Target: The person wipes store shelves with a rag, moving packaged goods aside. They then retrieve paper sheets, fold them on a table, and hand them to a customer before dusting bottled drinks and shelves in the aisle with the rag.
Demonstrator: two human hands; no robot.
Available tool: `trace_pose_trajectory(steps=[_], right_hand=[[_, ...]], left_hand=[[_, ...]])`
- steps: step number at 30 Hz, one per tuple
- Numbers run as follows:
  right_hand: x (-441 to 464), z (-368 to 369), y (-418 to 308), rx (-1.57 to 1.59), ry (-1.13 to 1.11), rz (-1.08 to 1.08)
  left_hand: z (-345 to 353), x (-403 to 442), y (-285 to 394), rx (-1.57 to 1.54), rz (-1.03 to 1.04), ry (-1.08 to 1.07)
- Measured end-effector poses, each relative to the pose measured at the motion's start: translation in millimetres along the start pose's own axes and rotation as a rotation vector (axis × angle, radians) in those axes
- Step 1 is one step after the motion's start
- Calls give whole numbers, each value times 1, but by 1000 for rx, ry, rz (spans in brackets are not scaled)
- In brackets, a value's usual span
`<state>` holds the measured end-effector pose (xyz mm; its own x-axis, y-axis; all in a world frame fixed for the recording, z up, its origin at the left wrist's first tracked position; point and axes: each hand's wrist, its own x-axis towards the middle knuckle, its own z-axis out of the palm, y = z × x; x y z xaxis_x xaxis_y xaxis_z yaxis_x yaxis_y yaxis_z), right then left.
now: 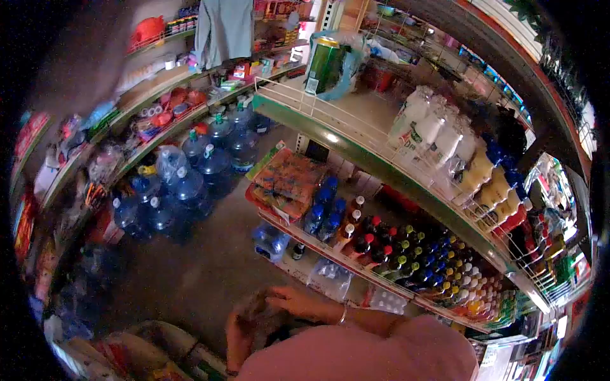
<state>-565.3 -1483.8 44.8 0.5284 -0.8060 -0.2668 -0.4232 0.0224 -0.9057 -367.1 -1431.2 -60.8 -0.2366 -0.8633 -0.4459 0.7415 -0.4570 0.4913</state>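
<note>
Low in the view, my two hands are close together in front of my pink shirt (pixel 343 352). My right hand (pixel 295 301), with a thin band at its wrist, reaches in from the right. Its fingers are bent towards my other hand, and whatever they hold is too dark to make out. My left hand (pixel 246 314) is raised beside it, its fingers blurred and in shadow. Below the hands is a dark patch I cannot identify. The nearest goods are a clear-wrapped pack (pixel 330 279) and a small dark bottle (pixel 298 251) on the bottom shelf.
Large blue water jugs (pixel 213 162) stand on the floor ahead. Bottles with coloured caps (pixel 406 251) fill the low shelf at right. Above, a shelf edge (pixel 375 162) juts out, carrying a green can pack (pixel 324 66) and wrapped bottles (pixel 435 127). Sacks (pixel 159 346) lie at lower left.
</note>
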Motion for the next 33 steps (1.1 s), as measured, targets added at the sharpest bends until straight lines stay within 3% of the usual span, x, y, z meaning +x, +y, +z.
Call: trace_pose_trajectory(steps=[2, 4, 6, 8, 12, 14, 17, 20, 21, 23, 27, 33], right_hand=[[36, 31, 43, 18, 93, -242], [59, 36, 29, 49, -16, -162], [69, 32, 2, 39, -77, -77], [71, 23, -41, -10, -88, 12], [131, 44, 18, 43, -113, -46], [159, 53, 43, 96, -71, -52], [189, 27, 8, 163, -224, -40], [221, 21, -3, 23, 1, -105], [233, 15, -7, 95, -63, -108], [258, -4, -15, 229, -188, -116], [283, -27, -21, 365, -65, -79], [299, -65, -17, 462, 82, 23]], left_hand=[[61, -34, 38, 308, 254, 51], [51, -31, 54, 273, 284, 65], [-30, 8, 45, -98, 79, 49], [-1, 2, 72, -75, 133, 92], [5, 17, 102, -110, 85, 260], [0, 35, 113, -98, 102, 241], [-7, 63, 131, -65, 130, 224], [-5, 89, 161, -67, 108, 261], [-1, 95, 172, -74, 86, 288], [10, 117, 194, 27, 106, 248], [32, 152, 230, 212, 137, 194], [54, 226, 270, 470, -135, 282]])
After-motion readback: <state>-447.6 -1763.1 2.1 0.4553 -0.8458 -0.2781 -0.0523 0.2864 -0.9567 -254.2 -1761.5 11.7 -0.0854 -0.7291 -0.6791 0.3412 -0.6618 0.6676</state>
